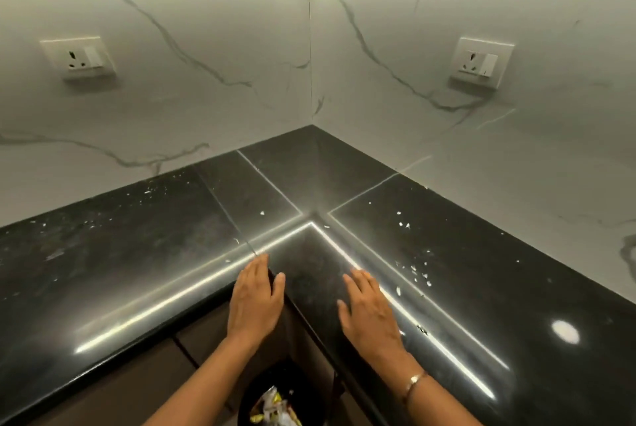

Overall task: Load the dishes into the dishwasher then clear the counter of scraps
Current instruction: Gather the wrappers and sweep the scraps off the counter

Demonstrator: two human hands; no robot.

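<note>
Right hand (370, 312) flat on counter (488, 274); bin (248, 393) below holds wrappers (272, 407).

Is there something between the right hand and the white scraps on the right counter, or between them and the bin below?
Nothing visible. The right hand rests flat on the counter, with only bare surface between it and the scraps. The bin sits open below the inner corner.

Bare forearms, no sleeves; a thin gold bangle (414, 383) circles the right wrist.
</note>
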